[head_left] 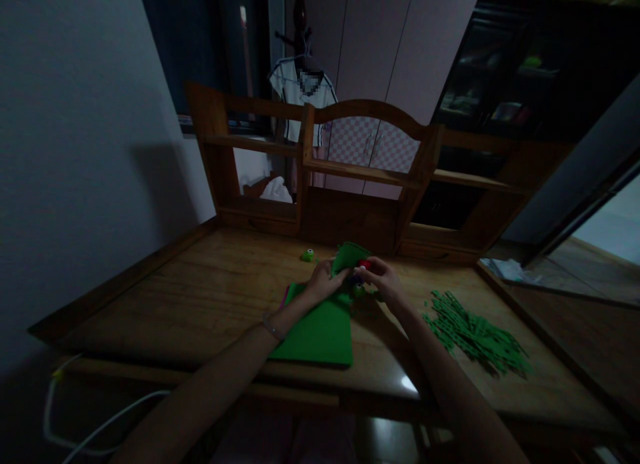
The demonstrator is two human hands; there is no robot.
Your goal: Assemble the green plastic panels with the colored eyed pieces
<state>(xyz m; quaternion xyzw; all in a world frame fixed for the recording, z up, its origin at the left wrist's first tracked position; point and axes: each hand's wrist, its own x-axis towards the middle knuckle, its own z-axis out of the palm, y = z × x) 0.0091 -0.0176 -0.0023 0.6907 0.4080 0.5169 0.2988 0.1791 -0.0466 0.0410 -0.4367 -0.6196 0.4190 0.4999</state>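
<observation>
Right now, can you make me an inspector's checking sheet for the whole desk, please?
Surface: wooden desk, bright glare near its front edge
Job's things: flat green sheet; raised green piece; red-and-white object, too dim to identify
Clutter: green strips piled on the right; small green object farther back
Hands: left hand holds the raised green piece; right hand holds the red-and-white object
Cables: white cord, lower left
Surroundings: wooden shelf behind; white top hanging beyond

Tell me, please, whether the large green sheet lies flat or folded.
Flat: the large green sheet shows a smooth face and straight front edge, without visible folds.
</observation>
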